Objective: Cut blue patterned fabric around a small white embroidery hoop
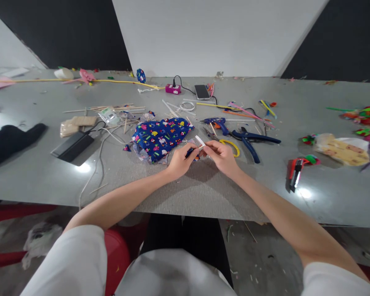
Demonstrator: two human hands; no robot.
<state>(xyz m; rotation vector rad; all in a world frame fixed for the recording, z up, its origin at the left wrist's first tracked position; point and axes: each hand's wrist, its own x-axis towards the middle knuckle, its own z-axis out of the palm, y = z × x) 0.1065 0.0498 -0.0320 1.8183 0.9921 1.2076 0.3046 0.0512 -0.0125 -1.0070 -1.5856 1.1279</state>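
Note:
My left hand [181, 162] is closed, its thumb and fingers pinching a small scrap of dark blue patterned fabric [190, 152]. Fingertips of my right hand [222, 157] meet those of the left around a short white strip [200, 141] that sticks up between them. What kind of strip it is, I cannot tell. Just beyond my left hand lies a larger piece of blue cartoon-print fabric [162, 137], bunched on the table. Yellow-handled scissors [234, 149] lie behind my right hand, partly hidden by it.
Right of centre lie a blue glue gun [217, 123] and blue-handled pliers [249, 139]. A utility knife [296, 174] rests farther right. To the left are a black power adapter [74, 146] with a cable and some wooden sticks [111, 108]. A phone [202, 92] lies at the back.

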